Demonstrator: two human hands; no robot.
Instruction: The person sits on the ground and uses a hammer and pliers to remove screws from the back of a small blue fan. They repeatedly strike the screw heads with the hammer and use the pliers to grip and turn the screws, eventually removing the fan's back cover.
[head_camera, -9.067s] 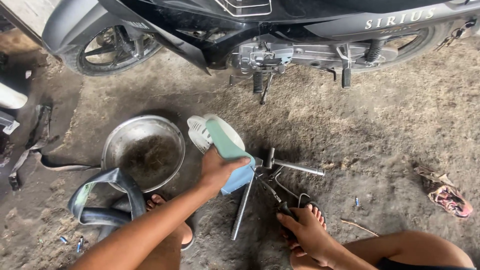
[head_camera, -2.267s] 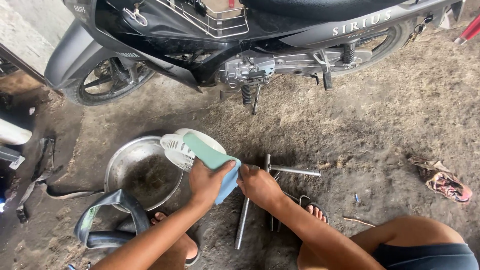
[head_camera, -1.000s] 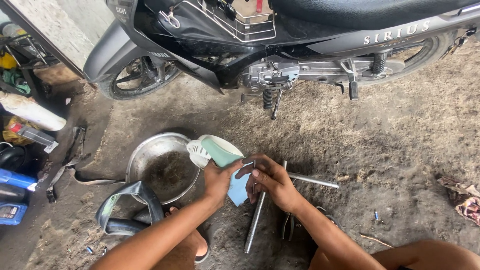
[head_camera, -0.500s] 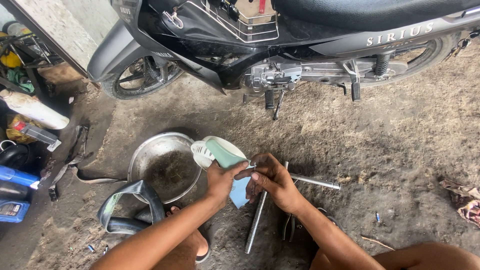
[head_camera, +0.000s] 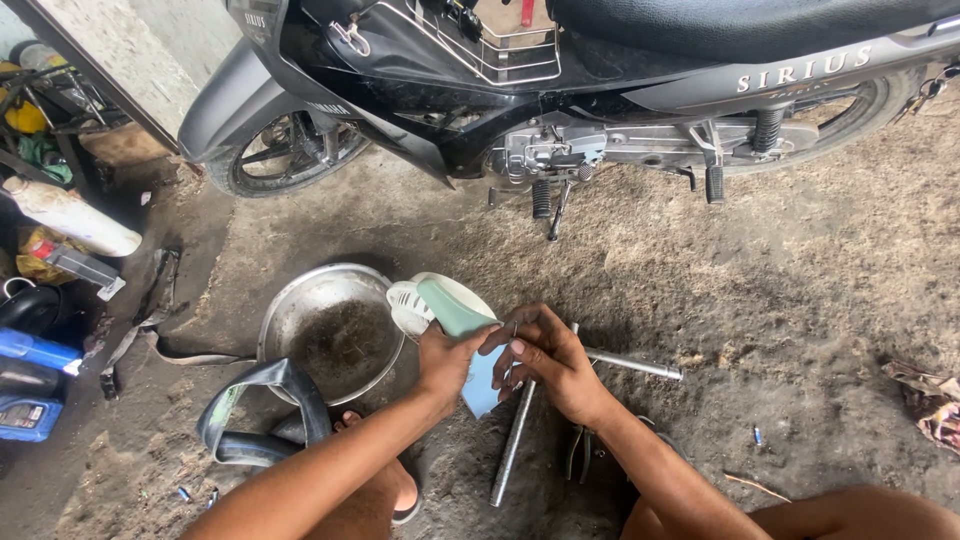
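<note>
My left hand (head_camera: 446, 362) grips a pale green and blue tool (head_camera: 462, 318) with a white ribbed head, holding it above the dirt floor beside a metal basin (head_camera: 330, 330). My right hand (head_camera: 548, 362) meets it from the right, fingers pinched on a small part at the tool's blue end (head_camera: 484, 384). What the fingers hold is too small to make out. A long metal cross wrench (head_camera: 520, 430) lies on the ground under both hands.
A black motorcycle (head_camera: 560, 90) stands across the far side. A rubber inner tube (head_camera: 262, 408) lies by my foot, bottles and clutter (head_camera: 50, 300) at the left, pliers (head_camera: 580, 450) near my right arm, a rag (head_camera: 925, 400) at the far right.
Earlier my left hand held the tool alone while my right hand rested by my foot. My right hand has since come up and closed on the tool's blue end.
</note>
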